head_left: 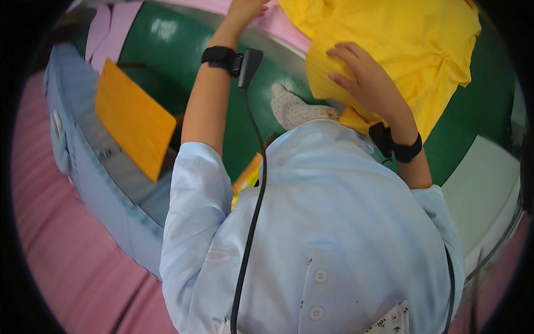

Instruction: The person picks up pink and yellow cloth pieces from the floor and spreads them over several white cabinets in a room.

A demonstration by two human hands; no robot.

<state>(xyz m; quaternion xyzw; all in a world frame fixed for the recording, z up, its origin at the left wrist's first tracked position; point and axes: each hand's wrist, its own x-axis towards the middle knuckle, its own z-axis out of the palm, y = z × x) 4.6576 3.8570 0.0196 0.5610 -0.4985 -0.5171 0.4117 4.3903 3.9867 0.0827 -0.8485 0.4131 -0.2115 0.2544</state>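
A yellow cloth (400, 42), perhaps a garment, lies in loose folds at the upper right and hangs over the edge of a pink-covered surface. My right hand (359, 75) is over its left part, thumb and fingers apart; nothing shows between them. My left hand (247, 8) reaches to the top edge of the picture, above the pink cover (285, 29) and left of the yellow cloth. The picture's edge cuts this hand off, so its grip is hidden. Each wrist wears a black strap with a small device.
To the left, an orange-yellow board (133, 119) leans in a blue-grey fabric bin (105, 172). Pink fabric (67, 250) spreads beyond it. The floor (161, 33) is green. One socked foot (289, 106) shows below the cloth. At the right stands a pale panel (478, 189).
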